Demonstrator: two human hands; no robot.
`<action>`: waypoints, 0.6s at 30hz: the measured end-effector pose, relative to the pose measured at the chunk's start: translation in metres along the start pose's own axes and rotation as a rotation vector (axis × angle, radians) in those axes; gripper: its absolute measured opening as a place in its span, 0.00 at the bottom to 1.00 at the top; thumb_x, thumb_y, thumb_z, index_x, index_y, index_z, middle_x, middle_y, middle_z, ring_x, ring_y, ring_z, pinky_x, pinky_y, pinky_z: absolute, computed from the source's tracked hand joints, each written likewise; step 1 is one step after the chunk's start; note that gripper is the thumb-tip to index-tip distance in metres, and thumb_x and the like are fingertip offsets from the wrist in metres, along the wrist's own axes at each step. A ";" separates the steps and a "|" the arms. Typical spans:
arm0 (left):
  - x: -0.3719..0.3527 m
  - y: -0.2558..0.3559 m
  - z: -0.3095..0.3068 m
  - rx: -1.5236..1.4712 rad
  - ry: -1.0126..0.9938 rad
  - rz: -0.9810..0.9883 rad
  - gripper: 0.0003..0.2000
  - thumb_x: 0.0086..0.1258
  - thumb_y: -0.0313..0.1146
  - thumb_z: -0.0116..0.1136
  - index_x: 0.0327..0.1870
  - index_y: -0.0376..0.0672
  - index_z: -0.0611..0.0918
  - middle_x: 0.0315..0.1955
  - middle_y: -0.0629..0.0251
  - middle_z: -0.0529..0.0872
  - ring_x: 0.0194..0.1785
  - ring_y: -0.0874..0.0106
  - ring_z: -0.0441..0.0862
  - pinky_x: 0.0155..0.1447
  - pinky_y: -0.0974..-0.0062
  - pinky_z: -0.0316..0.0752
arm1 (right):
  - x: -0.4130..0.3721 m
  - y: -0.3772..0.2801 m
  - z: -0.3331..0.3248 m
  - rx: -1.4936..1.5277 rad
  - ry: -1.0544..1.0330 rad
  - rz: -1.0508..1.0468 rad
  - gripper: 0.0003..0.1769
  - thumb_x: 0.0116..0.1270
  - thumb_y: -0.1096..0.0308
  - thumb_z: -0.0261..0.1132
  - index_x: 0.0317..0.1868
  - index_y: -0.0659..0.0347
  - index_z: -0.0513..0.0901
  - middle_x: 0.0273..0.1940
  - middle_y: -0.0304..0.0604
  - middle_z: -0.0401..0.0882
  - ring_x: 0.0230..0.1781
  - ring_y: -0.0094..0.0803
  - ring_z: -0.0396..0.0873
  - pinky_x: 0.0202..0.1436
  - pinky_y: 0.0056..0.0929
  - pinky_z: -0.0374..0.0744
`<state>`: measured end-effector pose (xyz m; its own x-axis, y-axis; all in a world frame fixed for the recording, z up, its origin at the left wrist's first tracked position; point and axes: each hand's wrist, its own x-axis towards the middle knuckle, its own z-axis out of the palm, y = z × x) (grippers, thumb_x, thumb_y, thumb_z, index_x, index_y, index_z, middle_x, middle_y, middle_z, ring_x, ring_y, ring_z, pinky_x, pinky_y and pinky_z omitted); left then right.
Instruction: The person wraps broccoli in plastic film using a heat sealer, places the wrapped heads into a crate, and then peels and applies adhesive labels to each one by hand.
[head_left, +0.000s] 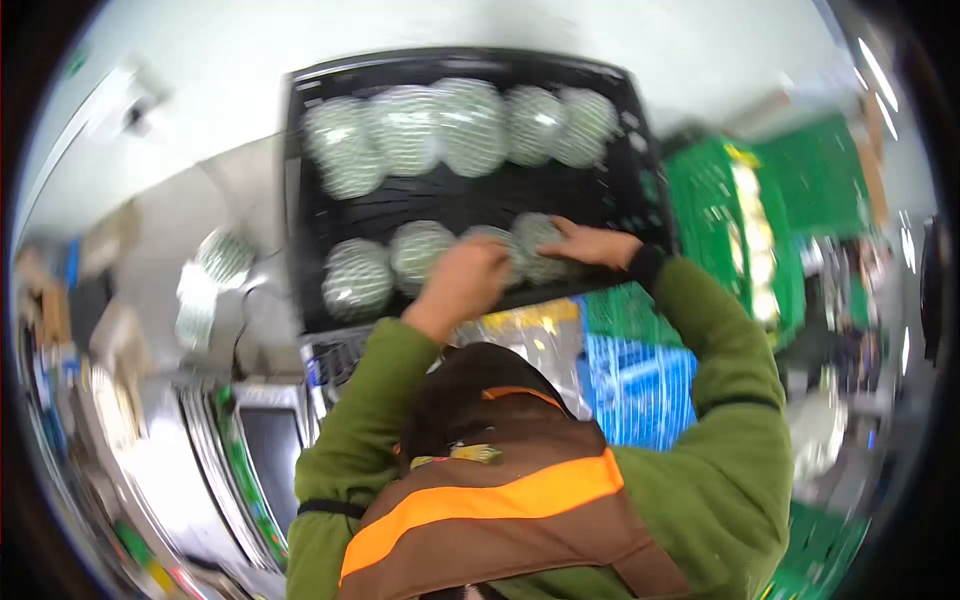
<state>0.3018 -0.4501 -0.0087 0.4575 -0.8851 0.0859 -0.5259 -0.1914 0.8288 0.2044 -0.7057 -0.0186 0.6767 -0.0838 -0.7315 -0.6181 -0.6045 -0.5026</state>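
Note:
A black crate (460,200) holds two rows of pale green, round produce in white netting or film; the exact kind cannot be told. In the near row, my left hand (462,287) has its fingers curled down over one netted round (490,240), largely covering it. My right hand (593,245) grips the rightmost netted round (535,240) of that row, its fingers against the right side. To the left of my hands sit two more rounds, one netted round (420,252) beside another (358,280). Blur hides the fine finger detail.
Right of the crate stands a green crate (700,190) with pale yellowish items inside. A blue crate (640,390) is below, near my body. On the grey surface at left lie a netted round (225,257) and a piece of white netting (195,310). A dark screen (272,440) stands lower left.

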 end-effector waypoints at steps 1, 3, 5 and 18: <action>0.003 -0.009 0.005 0.020 -0.007 -0.035 0.09 0.67 0.30 0.57 0.38 0.35 0.86 0.44 0.49 0.86 0.49 0.50 0.83 0.52 0.57 0.78 | -0.019 -0.023 -0.003 0.029 0.009 -0.028 0.52 0.68 0.42 0.64 0.77 0.70 0.52 0.70 0.60 0.67 0.69 0.41 0.69 0.72 0.33 0.66; 0.000 -0.016 0.005 0.086 0.043 0.032 0.09 0.63 0.33 0.56 0.33 0.37 0.84 0.40 0.50 0.84 0.47 0.50 0.82 0.51 0.56 0.78 | -0.018 -0.029 -0.007 0.094 -0.020 -0.161 0.46 0.71 0.44 0.62 0.76 0.69 0.57 0.69 0.57 0.70 0.70 0.41 0.68 0.73 0.33 0.65; 0.004 -0.020 0.013 0.016 -0.016 0.011 0.08 0.60 0.30 0.56 0.31 0.36 0.84 0.39 0.49 0.84 0.44 0.50 0.83 0.49 0.55 0.78 | -0.022 -0.040 -0.007 -0.061 -0.012 -0.041 0.42 0.72 0.47 0.59 0.75 0.69 0.60 0.69 0.56 0.70 0.72 0.42 0.66 0.74 0.32 0.63; -0.233 0.036 -0.083 -0.015 1.163 0.197 0.04 0.68 0.27 0.59 0.41 0.40 0.82 0.33 0.60 0.82 0.38 0.57 0.81 0.40 0.62 0.76 | -0.042 -0.267 0.069 -0.492 0.723 -0.789 0.27 0.81 0.55 0.51 0.66 0.73 0.73 0.63 0.61 0.76 0.63 0.52 0.75 0.67 0.42 0.72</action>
<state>0.2355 -0.2159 0.0468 0.7522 0.0214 0.6585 -0.6551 -0.0827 0.7510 0.3133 -0.4859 0.1143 0.9700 0.1166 0.2134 0.1875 -0.9174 -0.3511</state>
